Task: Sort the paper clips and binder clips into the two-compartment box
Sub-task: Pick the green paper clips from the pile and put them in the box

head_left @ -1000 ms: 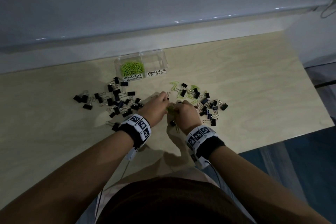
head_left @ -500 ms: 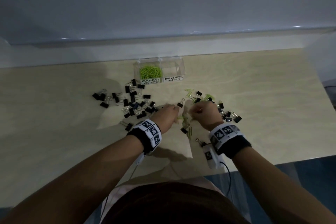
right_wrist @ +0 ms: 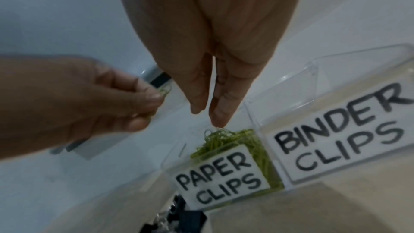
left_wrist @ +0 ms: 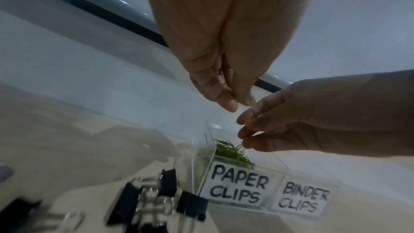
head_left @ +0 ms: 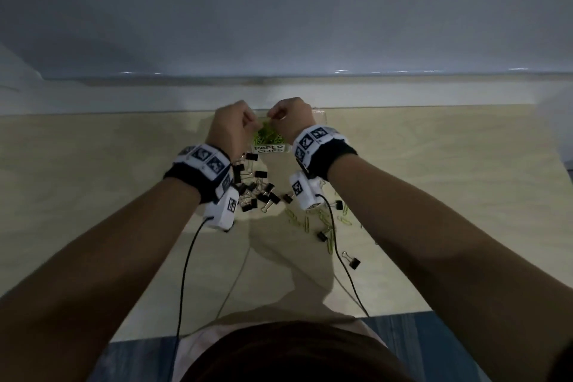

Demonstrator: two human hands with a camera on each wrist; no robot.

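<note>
Both my hands have lifted from the clip pile mid-tabletop and now hover over the clear box [right_wrist: 318, 81] near the tabletop's far edge. My left hand [head_left: 231, 129] pinches a green paper clip [right_wrist: 165, 90] between thumb and fingers. My right hand [head_left: 290, 118] has fingers pressed together, pointing down just above the green paper clips heaped [right_wrist: 226, 139] in the compartment labelled PAPER CLIPS. Black binder clips [head_left: 257, 189] lie scattered nearer me.
</note>
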